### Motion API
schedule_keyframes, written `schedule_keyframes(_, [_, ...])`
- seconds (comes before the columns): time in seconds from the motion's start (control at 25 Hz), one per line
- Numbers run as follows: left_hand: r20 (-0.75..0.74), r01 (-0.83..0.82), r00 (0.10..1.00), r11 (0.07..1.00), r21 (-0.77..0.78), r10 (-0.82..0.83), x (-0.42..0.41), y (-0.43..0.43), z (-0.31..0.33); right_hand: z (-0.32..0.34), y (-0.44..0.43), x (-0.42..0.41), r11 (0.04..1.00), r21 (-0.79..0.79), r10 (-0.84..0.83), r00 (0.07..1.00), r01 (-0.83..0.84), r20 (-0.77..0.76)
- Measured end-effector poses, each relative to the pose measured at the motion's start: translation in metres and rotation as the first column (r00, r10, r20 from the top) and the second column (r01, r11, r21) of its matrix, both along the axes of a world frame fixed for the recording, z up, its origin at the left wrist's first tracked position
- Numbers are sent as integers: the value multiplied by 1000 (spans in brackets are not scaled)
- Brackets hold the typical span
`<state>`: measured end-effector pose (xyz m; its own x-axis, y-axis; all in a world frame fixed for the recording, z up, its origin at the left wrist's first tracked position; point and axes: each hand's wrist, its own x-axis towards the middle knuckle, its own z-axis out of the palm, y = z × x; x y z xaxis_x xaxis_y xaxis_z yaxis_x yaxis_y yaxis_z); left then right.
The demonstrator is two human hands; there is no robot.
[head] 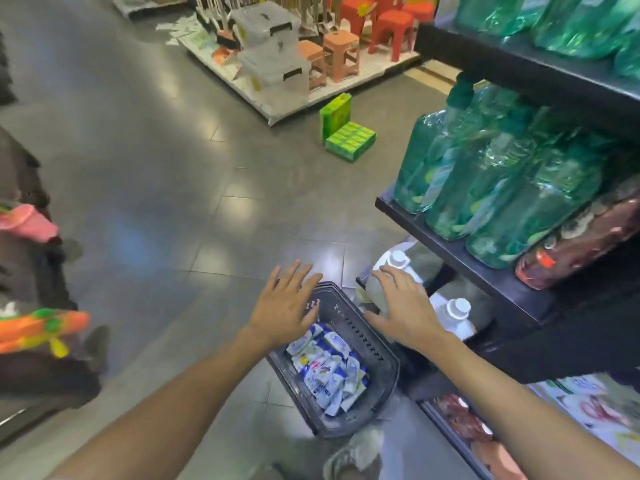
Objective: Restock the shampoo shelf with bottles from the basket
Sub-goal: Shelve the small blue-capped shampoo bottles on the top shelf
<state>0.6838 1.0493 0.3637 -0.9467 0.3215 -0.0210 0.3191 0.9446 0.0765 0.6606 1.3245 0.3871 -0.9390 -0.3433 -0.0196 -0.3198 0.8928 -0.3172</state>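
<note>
Basket (pixel 375 358) below open left hand (pixel 282 308), right hand (pixel 403 311).

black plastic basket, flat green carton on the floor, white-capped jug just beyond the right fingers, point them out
Black plastic basket (pixel 374 346): head view, on its slotted right wall.
Flat green carton (pixel 350 142): head view, on its top face.
White-capped jug (pixel 397 259): head view, on its round cap.

Bright overhead store light, glare patches on the grey floor (pixel 194 161), motion blur, wide-angle edge bending
</note>
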Motion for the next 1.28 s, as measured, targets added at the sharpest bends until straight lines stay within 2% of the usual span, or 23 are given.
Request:
schedule_keyframes(0.28, [155, 55, 987, 998, -9, -53, -13, -22, -113, -123, -11, -1, 997, 51, -66, 979, 58, 190])
schedule_keyframes(0.6, [189, 121, 975, 993, 2, -119, -9, -39, -328, -336, -28, 15, 991, 60, -130, 971, 120, 202])
schedule_keyframes(0.84, [206, 133, 968, 989, 64, -144, -10, -57, -492, -513, -28, 16, 973, 85, -229, 919, 213, 322])
schedule_keyframes(1.0, [194, 152, 967, 984, 97, -168, -19, -60, -540, -599, -33, 7, 956, 189, -288, 830, 223, 478])
schedule_keyframes(1.16, [100, 138, 981, 964, 226, -164, -19, -69, -550, -664, -48, 6, 962, 223, -271, 638, 157, 720])
schedule_keyframes(1.28, [116, 104, 983, 950, 294, -144, -18, -70, -549, -689, -59, 14, 946, 267, -324, 600, 185, 731])
